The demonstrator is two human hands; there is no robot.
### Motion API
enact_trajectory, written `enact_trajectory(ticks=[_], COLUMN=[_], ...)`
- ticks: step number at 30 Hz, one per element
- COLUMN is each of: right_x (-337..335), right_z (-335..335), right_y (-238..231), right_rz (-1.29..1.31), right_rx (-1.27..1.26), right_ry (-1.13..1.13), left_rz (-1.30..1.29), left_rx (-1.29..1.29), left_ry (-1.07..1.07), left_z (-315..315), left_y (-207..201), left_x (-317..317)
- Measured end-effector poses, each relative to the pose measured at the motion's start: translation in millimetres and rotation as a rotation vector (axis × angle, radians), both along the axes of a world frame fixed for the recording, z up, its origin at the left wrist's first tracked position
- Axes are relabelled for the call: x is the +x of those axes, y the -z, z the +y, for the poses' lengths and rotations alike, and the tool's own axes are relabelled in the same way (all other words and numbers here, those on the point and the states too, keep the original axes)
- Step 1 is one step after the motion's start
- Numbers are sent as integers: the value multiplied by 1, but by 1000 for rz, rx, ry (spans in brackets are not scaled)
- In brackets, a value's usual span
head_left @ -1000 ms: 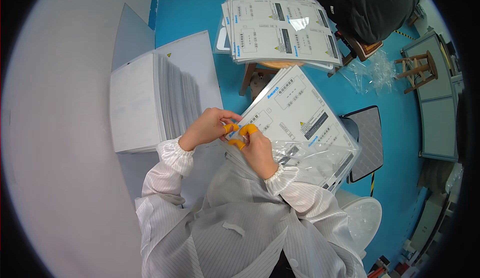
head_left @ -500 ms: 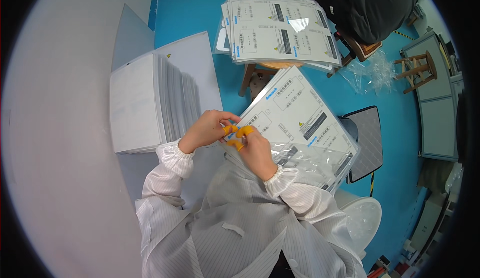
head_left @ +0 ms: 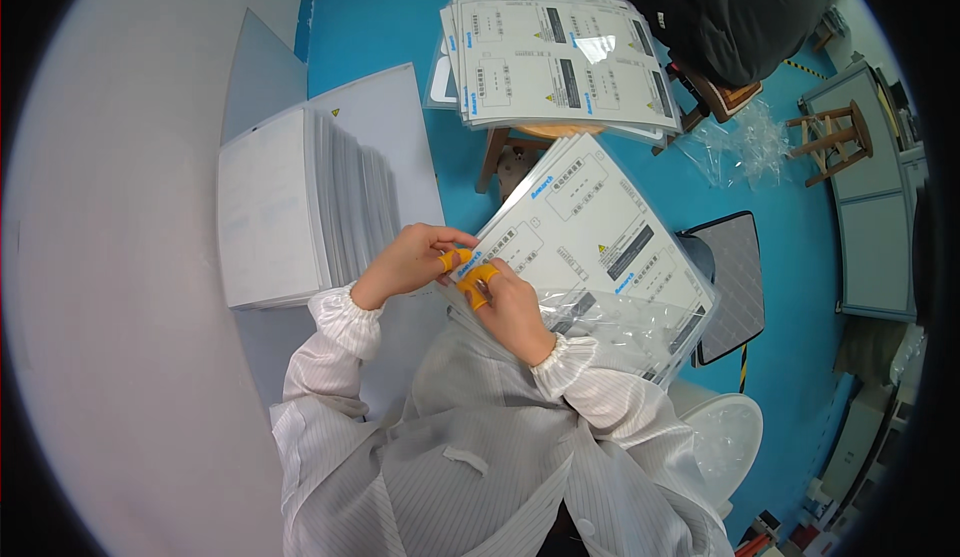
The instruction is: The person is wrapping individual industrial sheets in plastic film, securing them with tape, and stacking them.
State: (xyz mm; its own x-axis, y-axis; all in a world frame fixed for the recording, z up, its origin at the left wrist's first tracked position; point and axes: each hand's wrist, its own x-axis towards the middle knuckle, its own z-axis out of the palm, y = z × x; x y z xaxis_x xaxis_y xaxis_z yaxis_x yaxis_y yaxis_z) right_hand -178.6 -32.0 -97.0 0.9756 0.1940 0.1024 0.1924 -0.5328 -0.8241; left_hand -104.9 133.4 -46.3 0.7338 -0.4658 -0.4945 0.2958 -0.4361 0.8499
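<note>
A stack of white printed panel sheets point(head_left: 585, 212) lies tilted over my lap, with blue marks and dark blocks on the top one. At its left corner, my left hand point(head_left: 408, 260) pinches the sheet's edge between thumb and fingers. Beside it my right hand point(head_left: 515, 315) is closed at the same corner; what its fingertips hold is too small to make out. Yellow finger cots point(head_left: 481, 275) cover some fingertips of both hands. Crumpled clear film point(head_left: 625, 325) lies across the near part of the top sheet, next to my right wrist.
A thick stack of white sheets point(head_left: 270, 212) stands at left on a grey board point(head_left: 400, 107). Ahead, more printed sheets point(head_left: 530, 47) rest on a wooden stool point(head_left: 490, 162). A seated person point(head_left: 765, 17) is beyond. Right are discarded film point(head_left: 745, 147), a grey cushion point(head_left: 733, 287) and a white bin point(head_left: 750, 427).
My right fingers have shifted slightly down and inward at the sheet corner. My left hand has moved only a little, and the sheets stay in place.
</note>
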Motion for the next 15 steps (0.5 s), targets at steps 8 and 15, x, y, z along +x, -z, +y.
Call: enact_trajectory(ticks=[8, 15], right_x=[16, 46], right_z=[-45, -142], right_y=[-13, -16], right_rz=[-73, -2], right_rx=[210, 1552], right_ry=[252, 818], left_rz=[109, 190], left_rx=[-186, -126], left_ry=[-28, -8], left_z=[14, 17], left_y=[9, 2], left_x=[1, 11])
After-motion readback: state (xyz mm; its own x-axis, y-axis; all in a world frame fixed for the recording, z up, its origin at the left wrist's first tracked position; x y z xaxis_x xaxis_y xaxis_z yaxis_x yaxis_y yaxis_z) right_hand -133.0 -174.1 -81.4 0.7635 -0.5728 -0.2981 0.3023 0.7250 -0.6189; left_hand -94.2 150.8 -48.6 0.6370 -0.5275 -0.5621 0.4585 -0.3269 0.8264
